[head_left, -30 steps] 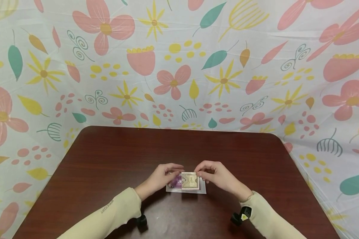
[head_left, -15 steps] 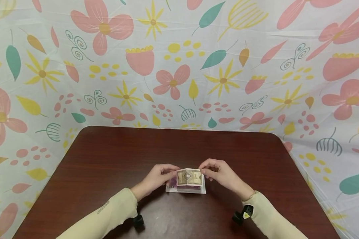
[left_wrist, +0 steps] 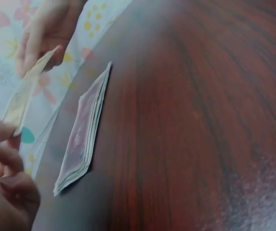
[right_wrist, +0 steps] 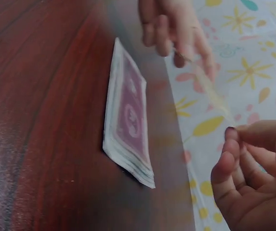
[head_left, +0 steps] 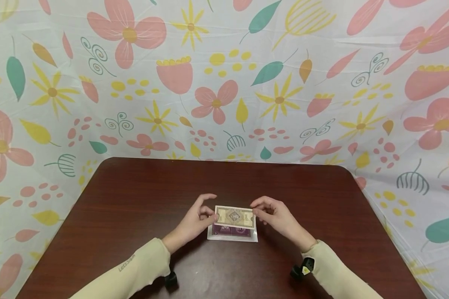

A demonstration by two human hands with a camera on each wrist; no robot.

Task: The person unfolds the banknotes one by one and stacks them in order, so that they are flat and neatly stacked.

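Note:
A yellowish-brown banknote [head_left: 235, 216] is stretched nearly flat between both hands, raised above a small stack of banknotes. My left hand [head_left: 193, 221] pinches its left end between thumb and fingers, with the index finger lifted away. At the right end, my right hand [head_left: 276, 214] pinches the upper corner. The stack [head_left: 232, 232] lies on the table with a purple note on top and pale edges beneath; both wrist views show it as several layers, such as the stack's side [left_wrist: 83, 134] in the left wrist view. The held note partly covers it in the head view.
The dark reddish-brown wooden table [head_left: 172, 182] has rounded far corners. A white cloth [head_left: 217, 137] with flowers and leaves hangs behind it and along both sides. Dark wrist devices [head_left: 302, 270] sit under the sleeves.
The yellowish note, folded over a second ago and creased half a second ago, is now spread out flat and raised farther from the stack. My left index finger has lifted.

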